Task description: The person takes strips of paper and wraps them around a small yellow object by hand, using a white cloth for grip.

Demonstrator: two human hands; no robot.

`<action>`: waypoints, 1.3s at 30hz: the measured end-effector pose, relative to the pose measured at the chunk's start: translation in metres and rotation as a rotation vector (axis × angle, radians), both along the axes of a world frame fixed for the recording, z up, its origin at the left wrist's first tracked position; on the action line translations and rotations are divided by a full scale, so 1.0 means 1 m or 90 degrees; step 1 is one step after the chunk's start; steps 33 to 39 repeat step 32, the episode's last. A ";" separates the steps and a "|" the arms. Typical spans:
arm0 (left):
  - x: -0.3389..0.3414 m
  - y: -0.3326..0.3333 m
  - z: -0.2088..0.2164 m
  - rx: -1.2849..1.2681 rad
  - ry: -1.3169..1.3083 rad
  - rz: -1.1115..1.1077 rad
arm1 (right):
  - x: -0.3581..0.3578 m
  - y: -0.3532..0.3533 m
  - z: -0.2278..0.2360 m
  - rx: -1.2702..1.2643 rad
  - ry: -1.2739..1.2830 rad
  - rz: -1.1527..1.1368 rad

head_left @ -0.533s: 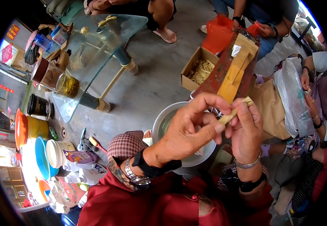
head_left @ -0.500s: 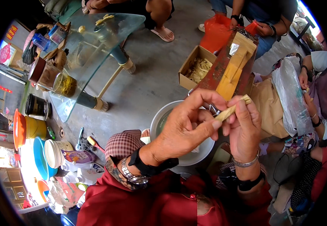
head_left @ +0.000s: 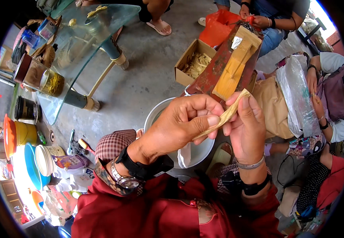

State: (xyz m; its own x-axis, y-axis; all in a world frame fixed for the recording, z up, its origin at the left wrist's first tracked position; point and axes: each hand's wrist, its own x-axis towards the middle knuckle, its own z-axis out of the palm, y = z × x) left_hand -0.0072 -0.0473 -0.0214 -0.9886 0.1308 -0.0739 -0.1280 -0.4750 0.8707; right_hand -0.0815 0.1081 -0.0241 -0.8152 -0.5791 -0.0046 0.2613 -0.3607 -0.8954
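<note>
Pale strip (head_left: pixel 223 117) of dried leaf sits pinched between both hands above the metal basin (head_left: pixel 156 115), barely shifted from half a second ago. Left hand (head_left: pixel 184 123) grips its lower end; right hand (head_left: pixel 245 127) clamps the upper, so the working goes on unchanged.

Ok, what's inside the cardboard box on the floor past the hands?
The open cardboard box holds a loose pile of pale tan strips, like the strip pinched by both hands. Its bottom and anything beneath the pile are covered.
</note>
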 end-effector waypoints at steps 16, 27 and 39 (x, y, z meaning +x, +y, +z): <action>-0.001 0.009 -0.004 -0.348 0.137 0.195 | 0.003 0.000 -0.004 0.059 0.050 -0.017; -0.001 0.006 -0.015 -0.323 0.107 0.180 | 0.007 -0.003 -0.005 0.091 0.046 0.003; -0.001 0.004 -0.017 -0.222 0.110 0.162 | 0.005 0.001 -0.008 0.100 0.047 0.024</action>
